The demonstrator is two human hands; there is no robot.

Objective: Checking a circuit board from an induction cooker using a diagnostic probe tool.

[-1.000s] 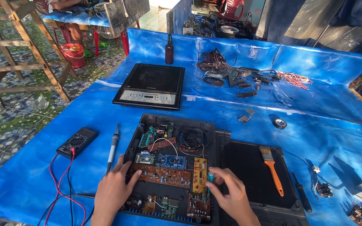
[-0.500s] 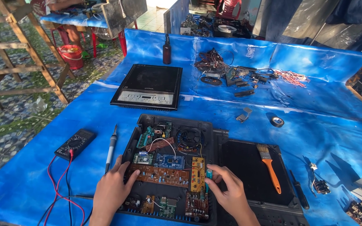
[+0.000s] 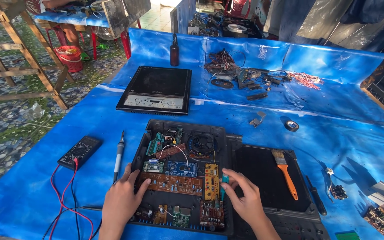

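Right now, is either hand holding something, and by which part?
The right hand pinches a small teal-handled tool by its handle top. The left hand holds nothing, resting on the brown circuit board.

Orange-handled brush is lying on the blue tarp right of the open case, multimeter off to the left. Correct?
Not quite. In the head view the orange-handled brush lies on the dark glass panel right of the open case, not on the blue tarp. The multimeter is off to the left, as you said.

The left hand hides the brown board's end (both forearms cut off below).
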